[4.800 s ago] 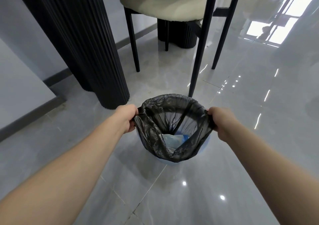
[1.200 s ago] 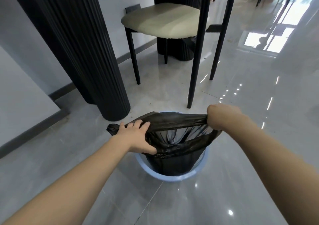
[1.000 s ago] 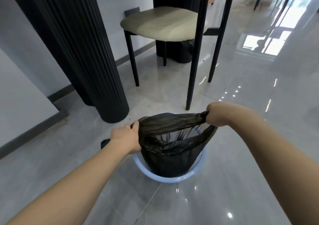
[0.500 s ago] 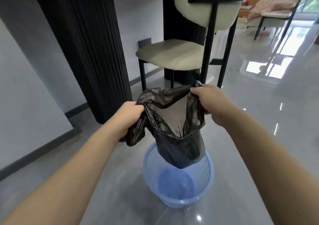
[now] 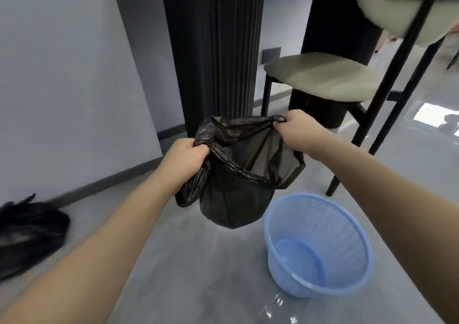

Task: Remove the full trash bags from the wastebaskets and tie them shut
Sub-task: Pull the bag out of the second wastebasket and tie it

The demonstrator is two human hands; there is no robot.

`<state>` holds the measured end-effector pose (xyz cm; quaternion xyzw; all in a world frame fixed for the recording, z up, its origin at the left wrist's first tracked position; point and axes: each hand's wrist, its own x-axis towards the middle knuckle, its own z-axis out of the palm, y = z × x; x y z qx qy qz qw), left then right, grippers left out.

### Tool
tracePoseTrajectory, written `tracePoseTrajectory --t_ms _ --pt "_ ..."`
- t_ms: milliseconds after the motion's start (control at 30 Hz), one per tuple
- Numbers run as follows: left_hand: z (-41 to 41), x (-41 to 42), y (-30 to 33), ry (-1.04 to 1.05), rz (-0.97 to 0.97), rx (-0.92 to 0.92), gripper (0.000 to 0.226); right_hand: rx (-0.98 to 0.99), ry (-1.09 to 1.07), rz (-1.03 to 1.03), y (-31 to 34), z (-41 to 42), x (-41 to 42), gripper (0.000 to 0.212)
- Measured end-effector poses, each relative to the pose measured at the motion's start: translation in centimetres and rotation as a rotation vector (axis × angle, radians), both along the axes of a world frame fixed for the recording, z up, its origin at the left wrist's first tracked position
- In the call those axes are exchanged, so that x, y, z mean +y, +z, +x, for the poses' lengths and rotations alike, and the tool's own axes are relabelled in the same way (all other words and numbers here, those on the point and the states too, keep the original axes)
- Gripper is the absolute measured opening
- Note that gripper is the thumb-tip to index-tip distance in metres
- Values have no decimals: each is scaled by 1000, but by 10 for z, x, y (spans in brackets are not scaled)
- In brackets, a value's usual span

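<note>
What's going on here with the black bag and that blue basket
A person is emptying a wastebasket. Both bare hands hold a black plastic trash bag by its open rim: the left hand grips a bunched edge, the right hand pinches the far edge. The bag hangs clear in the air, its mouth not yet tied. The round light-blue plastic mesh wastebasket stands empty on the glossy grey floor to the right. Another black bag lies on the floor at far left.
</note>
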<state>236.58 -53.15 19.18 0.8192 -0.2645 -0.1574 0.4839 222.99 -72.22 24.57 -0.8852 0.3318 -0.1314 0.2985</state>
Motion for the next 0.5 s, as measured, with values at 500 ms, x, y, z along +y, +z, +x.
tracePoseTrajectory --t_ms 500 --pt "40 58 -99 -95 775 -431 24 407 -175 231 -81 22 -16 21"
